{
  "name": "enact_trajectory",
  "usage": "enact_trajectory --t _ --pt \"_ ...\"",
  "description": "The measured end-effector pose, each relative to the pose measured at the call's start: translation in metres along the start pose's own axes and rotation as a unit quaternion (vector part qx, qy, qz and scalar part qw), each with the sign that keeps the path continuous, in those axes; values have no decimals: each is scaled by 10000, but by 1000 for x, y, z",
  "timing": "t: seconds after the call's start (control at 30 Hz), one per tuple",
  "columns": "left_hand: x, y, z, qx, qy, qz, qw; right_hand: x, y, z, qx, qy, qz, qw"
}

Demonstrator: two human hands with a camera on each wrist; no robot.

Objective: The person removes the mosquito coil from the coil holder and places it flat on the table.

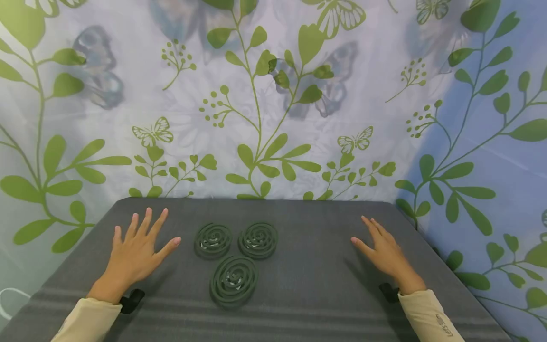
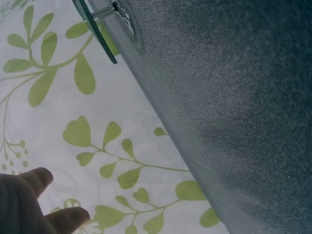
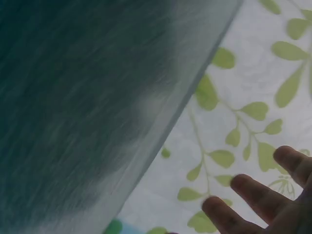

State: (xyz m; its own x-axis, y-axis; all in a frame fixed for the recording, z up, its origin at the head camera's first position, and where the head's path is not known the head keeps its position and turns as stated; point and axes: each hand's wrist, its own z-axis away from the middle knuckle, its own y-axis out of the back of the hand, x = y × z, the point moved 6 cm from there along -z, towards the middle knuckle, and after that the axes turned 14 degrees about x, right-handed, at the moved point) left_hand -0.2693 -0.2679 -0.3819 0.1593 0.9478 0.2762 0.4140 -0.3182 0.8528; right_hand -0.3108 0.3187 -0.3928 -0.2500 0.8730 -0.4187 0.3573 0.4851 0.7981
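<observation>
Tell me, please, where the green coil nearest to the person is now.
In the head view, this green coil lies on the grey table, left of picture centre, below the other two coils and right of the left hand.

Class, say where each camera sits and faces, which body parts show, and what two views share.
Head: head-worn, facing forward and down at three green coils; left hand, right hand and sleeves show.
Left wrist: on that wrist, facing across the grey table to the leaf-print backdrop; left fingers show.
Right wrist: on that wrist, facing likewise; right fingers show.
Both wrist views share table and backdrop.
</observation>
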Motion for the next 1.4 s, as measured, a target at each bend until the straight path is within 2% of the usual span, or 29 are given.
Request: enact_trajectory --t 0.13,0.3,0.47,0.67,0.83,0.97,1.07,1.2,1.3,1.4 --pt "1 -1 0 -106 -78 50 9999 -3 -1 -2 -151 -12 -576 9982" --pt "4 -3 1 -227 -168 191 9994 -6 0 -2 -226 -34 -772 9968" --pt "8 -4 0 -287 -311 576 9974 -5 -1 -1 -393 -153 -1009 9940" --pt "12 -1 -1 -546 -485 1048 9918 -3 -5 0 -682 -418 -1459 9861" --pt "14 0 0 -658 -597 1301 9875 -5 -7 0 -744 -314 -2018 9761" --pt "15 0 1 -869 -540 1557 9825 -8 -12 -1 -868 -222 -2460 9651" --pt "15 -1 2 -1112 -460 1852 9753 -9 -16 -1 -1071 -275 -2731 9556" --pt "19 -1 4 -1403 -397 2467 9581 -11 -22 1 -1367 -485 -3079 9403" --pt "23 -1 5 -1471 -451 2825 9468 -14 -26 3 -1582 -591 -3322 9280" --pt "26 -1 5 -1399 -540 3001 9421 -17 -31 6 -1813 -674 -3513 9161"
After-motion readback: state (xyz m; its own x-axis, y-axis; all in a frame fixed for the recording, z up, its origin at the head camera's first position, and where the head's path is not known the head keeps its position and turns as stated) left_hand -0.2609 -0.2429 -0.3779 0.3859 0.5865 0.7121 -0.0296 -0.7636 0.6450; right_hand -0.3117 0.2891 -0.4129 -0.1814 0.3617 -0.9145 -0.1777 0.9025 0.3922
